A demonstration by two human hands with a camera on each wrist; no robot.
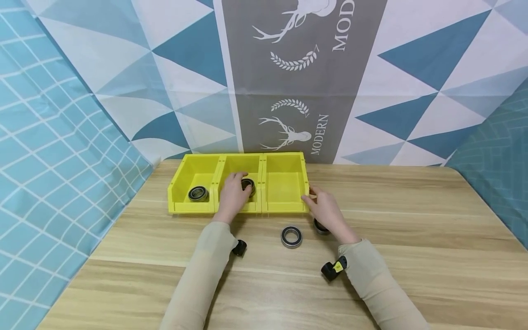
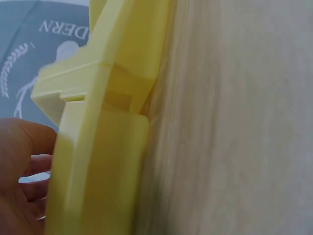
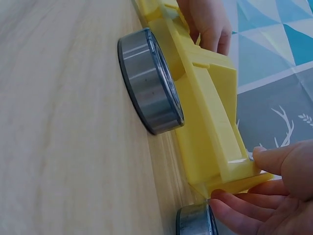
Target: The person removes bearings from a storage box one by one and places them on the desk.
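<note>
Three yellow bins stand joined in a row; my left hand [image 1: 234, 195] reaches into the middle bin [image 1: 261, 206]. Its thumb and fingers curl about a bearing [image 1: 248, 183] there, partly covering it. In the left wrist view, the bin's front wall hides the fingertips of the left hand [image 2: 22, 171]. My right hand [image 1: 326, 208] pinches the right side wall of the right-hand bin [image 1: 284, 207]. The right wrist view shows the thumb of the right hand [image 3: 279, 186] on the rim and its fingers below. No bearing shows in that bin.
Another bearing [image 1: 198, 193] lies in the left-hand bin [image 1: 191, 207]. On the wooden table [image 1: 264, 284], one bearing [image 1: 291, 237] lies before the bins, and a second bearing [image 1: 320, 227] is partly hidden by the right hand. A patterned cloth [image 1: 288, 82] hangs behind.
</note>
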